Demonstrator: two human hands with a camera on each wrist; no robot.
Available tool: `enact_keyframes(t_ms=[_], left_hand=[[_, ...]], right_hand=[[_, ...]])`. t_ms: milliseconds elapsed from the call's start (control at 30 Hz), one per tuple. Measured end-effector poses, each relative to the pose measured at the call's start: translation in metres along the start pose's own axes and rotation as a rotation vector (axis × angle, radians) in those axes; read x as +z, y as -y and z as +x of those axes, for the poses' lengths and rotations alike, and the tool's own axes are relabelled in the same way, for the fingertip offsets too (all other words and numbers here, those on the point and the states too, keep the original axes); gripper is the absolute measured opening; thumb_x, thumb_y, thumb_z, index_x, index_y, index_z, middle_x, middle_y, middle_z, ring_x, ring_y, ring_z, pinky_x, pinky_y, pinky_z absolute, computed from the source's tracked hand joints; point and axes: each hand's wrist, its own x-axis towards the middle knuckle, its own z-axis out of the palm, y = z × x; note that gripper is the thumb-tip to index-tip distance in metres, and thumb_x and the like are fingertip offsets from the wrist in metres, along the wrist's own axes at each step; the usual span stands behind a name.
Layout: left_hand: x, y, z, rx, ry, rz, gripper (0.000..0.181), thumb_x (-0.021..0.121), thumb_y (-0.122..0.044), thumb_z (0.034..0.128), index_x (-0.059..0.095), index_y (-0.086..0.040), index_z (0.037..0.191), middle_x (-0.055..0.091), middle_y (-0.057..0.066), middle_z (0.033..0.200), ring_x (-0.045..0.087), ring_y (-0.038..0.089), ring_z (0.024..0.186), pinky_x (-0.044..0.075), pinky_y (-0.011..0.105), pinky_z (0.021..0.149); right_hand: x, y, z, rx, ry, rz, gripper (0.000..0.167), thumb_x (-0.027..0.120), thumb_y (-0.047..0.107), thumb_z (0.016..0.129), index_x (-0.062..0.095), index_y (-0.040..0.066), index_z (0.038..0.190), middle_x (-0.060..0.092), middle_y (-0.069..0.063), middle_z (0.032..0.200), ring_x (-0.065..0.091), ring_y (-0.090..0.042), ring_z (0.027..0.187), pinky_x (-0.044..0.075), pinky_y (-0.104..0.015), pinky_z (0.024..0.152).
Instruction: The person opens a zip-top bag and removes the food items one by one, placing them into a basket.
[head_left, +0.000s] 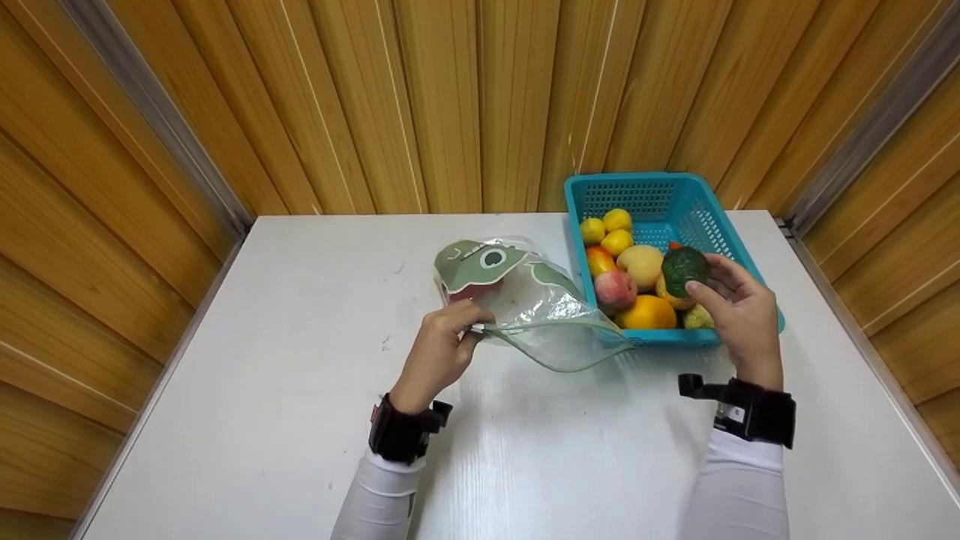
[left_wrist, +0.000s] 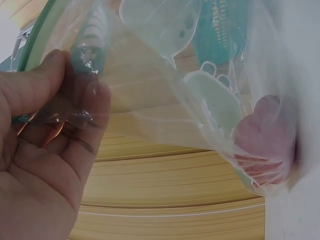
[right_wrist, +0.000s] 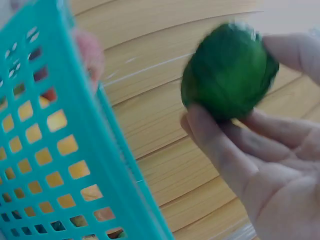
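Observation:
In the head view my right hand [head_left: 739, 315] holds a dark green, bumpy avocado [head_left: 685, 271] over the front of a teal basket [head_left: 643, 337]. Thumb and fingertips grip the avocado [right_wrist: 227, 72] in the right wrist view, above the basket's rim. My left hand [head_left: 442, 349] pinches the edge of a clear zip bag [head_left: 551, 304] printed with a green cartoon animal; its mouth gapes toward the front right. A pinkish-red fruit-like thing [left_wrist: 267, 142] sits at the bottom of the bag, blurred by the plastic, its kind unclear.
Inside the basket lie an orange [head_left: 649, 313], a reddish peach [head_left: 616, 290], a pale yellow peach-like fruit [head_left: 640, 266], a mango [head_left: 600, 261] and several small yellow fruits [head_left: 617, 242]. The white table [head_left: 315, 337] meets wood-panelled walls [head_left: 442, 105] at the back and sides.

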Motion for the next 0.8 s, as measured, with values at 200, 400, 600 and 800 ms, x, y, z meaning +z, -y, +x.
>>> enact_keyframes(t_ms=[200,400,600,800], left_hand=[[-0.001,0.000,-0.001,-0.005,0.009,0.001,0.025,0.066,0.018,0.0800,0.074,-0.004,0.088,0.070,0.004,0.087,0.065,0.012,0.082,0.058,0.031,0.075],[0.000,0.001,-0.001,-0.010,0.012,0.006,0.027,0.065,0.020,0.0794,0.074,-0.004,0.087,0.070,0.004,0.086,0.064,0.011,0.082,0.057,0.030,0.076],[0.000,0.000,-0.001,-0.027,0.028,0.007,0.030,0.062,0.021,0.0787,0.075,-0.004,0.088,0.070,0.005,0.087,0.064,0.012,0.082,0.057,0.031,0.076],[0.000,-0.001,0.000,-0.024,0.022,-0.005,0.028,0.063,0.021,0.0792,0.074,-0.004,0.088,0.070,0.004,0.088,0.065,0.012,0.082,0.057,0.030,0.075]], right_hand=[[-0.004,0.007,0.033,0.044,0.000,-0.281,0.062,0.070,0.026,0.098,0.049,0.000,0.150,0.057,-0.018,0.144,0.059,-0.007,0.112,0.048,-0.007,0.086],[-0.008,0.018,0.066,0.011,0.106,-0.556,0.066,0.067,0.028,0.098,0.045,-0.006,0.151,0.051,-0.032,0.146,0.057,-0.045,0.124,0.052,-0.043,0.102],[-0.006,0.019,0.096,0.073,0.248,-0.675,0.069,0.064,0.024,0.098,0.037,-0.010,0.152,0.039,-0.039,0.151,0.044,-0.054,0.130,0.037,-0.067,0.111],[-0.002,0.011,0.116,0.183,0.368,-0.736,0.071,0.062,0.019,0.097,0.031,-0.009,0.155,0.029,-0.041,0.156,0.038,-0.053,0.132,0.033,-0.069,0.113]])
